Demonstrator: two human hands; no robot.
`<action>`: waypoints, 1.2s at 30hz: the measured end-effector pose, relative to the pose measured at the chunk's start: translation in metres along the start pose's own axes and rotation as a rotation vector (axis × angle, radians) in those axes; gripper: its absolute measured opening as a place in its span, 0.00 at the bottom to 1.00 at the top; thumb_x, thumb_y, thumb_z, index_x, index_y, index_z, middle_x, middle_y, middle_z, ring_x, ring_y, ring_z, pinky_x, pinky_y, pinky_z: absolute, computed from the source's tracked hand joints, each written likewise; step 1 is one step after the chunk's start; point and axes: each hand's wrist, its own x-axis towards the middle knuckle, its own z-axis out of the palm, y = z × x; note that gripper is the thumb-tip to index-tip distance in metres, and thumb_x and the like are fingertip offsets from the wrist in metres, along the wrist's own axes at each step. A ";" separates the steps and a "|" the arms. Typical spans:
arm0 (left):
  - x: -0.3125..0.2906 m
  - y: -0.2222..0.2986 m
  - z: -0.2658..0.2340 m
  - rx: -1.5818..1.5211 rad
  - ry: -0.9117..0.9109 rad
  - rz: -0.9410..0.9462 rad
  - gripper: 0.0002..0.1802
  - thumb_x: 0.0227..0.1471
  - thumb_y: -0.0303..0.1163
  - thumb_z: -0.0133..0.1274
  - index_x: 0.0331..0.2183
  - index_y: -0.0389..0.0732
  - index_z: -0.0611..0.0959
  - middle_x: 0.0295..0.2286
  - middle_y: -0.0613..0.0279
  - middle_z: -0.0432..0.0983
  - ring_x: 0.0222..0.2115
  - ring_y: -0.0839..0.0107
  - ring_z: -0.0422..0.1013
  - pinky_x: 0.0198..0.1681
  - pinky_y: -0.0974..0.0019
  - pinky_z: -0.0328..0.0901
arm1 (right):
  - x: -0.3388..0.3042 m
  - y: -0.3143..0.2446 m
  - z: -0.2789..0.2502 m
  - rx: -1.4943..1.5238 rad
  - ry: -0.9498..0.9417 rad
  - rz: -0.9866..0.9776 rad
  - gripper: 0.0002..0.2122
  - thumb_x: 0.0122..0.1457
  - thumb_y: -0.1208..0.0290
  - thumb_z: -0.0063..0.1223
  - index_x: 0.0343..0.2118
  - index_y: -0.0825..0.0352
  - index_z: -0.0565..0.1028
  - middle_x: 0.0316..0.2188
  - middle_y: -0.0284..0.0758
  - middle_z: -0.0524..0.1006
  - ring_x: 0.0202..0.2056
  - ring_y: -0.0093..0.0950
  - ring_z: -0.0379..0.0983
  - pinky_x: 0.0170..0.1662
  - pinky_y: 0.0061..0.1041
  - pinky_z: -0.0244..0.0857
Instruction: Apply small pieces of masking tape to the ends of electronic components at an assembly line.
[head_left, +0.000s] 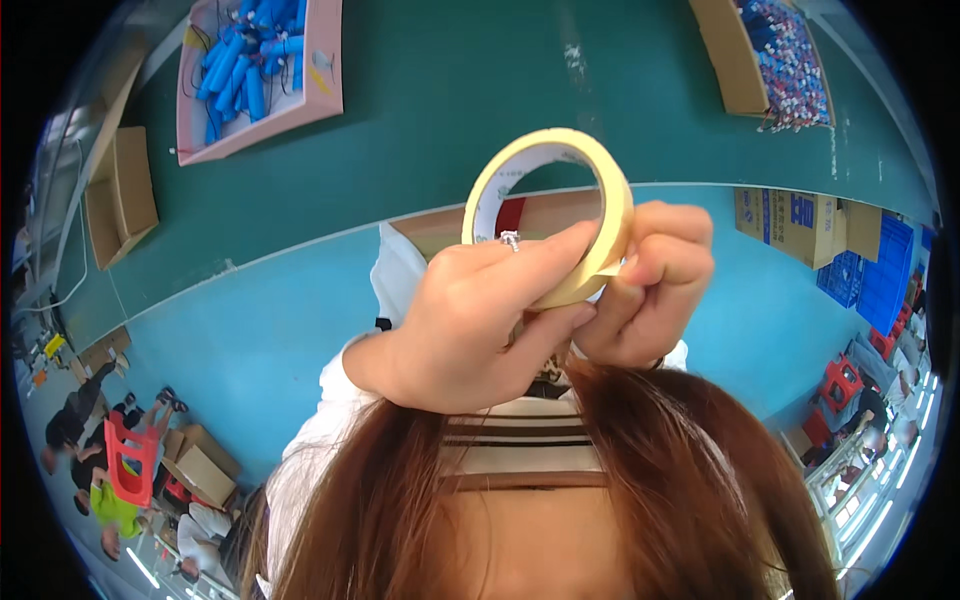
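Note:
A roll of pale yellow masking tape is held up in front of me, near the table's front edge. My left hand grips its lower side, the fingers reaching into the ring and the thumb beneath. A ring with a clear stone sits on one of its fingers. At the roll's right side my right hand is closed, thumb and forefinger pinching the loose end of the tape, which stands slightly off the roll. The roll's lower part is partly hidden by my fingers.
On the green table, a pink box of blue cylindrical cells with wires stands at the far left. A cardboard box of small wired parts is far right. Beyond the blue floor are cartons, blue crates, red stools and people.

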 end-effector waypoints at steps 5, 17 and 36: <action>0.005 0.001 -0.003 -0.132 -0.038 -0.058 0.24 0.36 0.19 0.57 0.41 0.28 0.73 0.26 0.52 0.74 0.25 0.71 0.71 0.30 0.74 0.63 | 0.001 0.003 0.000 -0.041 0.097 -0.092 0.04 0.50 0.80 0.44 0.26 0.67 0.62 0.25 0.39 0.64 0.19 0.25 0.60 0.19 0.20 0.56; 0.011 0.007 -0.002 -0.511 -0.047 -0.285 0.23 0.41 0.20 0.54 0.43 0.28 0.70 0.29 0.52 0.73 0.29 0.71 0.70 0.32 0.73 0.63 | 0.010 0.007 -0.001 0.222 0.127 0.021 0.08 0.59 0.67 0.37 0.27 0.64 0.56 0.28 0.36 0.61 0.24 0.18 0.55 0.28 0.15 0.54; 0.057 -0.073 -0.012 1.004 0.187 0.378 0.18 0.38 0.21 0.53 0.37 0.32 0.76 0.26 0.57 0.70 0.31 0.60 0.66 0.40 0.57 0.62 | 0.070 0.059 -0.094 0.435 0.527 0.295 0.12 0.50 0.85 0.47 0.38 0.67 0.63 0.23 0.33 0.70 0.21 0.18 0.62 0.25 0.16 0.57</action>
